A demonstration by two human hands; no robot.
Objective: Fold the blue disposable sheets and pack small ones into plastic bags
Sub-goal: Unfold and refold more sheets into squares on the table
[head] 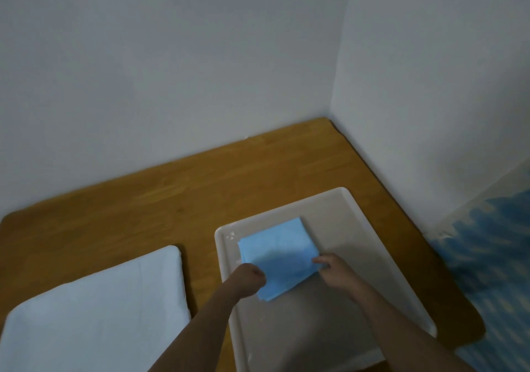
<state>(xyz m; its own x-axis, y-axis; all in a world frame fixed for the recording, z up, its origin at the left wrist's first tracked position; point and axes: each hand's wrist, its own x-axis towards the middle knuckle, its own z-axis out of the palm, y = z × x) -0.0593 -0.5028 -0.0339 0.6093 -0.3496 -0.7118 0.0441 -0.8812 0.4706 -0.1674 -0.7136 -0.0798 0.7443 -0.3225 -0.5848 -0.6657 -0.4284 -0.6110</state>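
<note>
Both hands are at work on one folded blue sheet (278,252) that lies in a white tray (358,219). On the sheet's near left edge the left hand (252,278) is curled into a fist, and whether it pinches the sheet or only presses on it cannot be told. At the sheet's near right corner the right hand (332,270) has its fingers bent, their tips touching the edge, apparently pinching it. The sheet sits as a rough square, turned at a slant to the tray walls, in the tray's far left part; the rest of the tray floor is bare and shaded by the arms.

A wooden desk (172,188) with rounded corners carries the tray and is pushed into a corner where two plain pale walls (172,56) meet. The tray lies towards the desk's right side, its right wall near the desk's right edge. Left of the tray, with a strip of bare wood between them, lies a white padded thing (100,314) like a cushion or folded cloth, running out of view at the lower left. Beyond both, a broad band of bare wood runs back to the walls. Past the desk's right edge, lower down, is a blurred blue-and-white patterned surface (493,257); what it is cannot be made out.

Counted: two hands, one blue sheet, one tray, one white padded thing.
</note>
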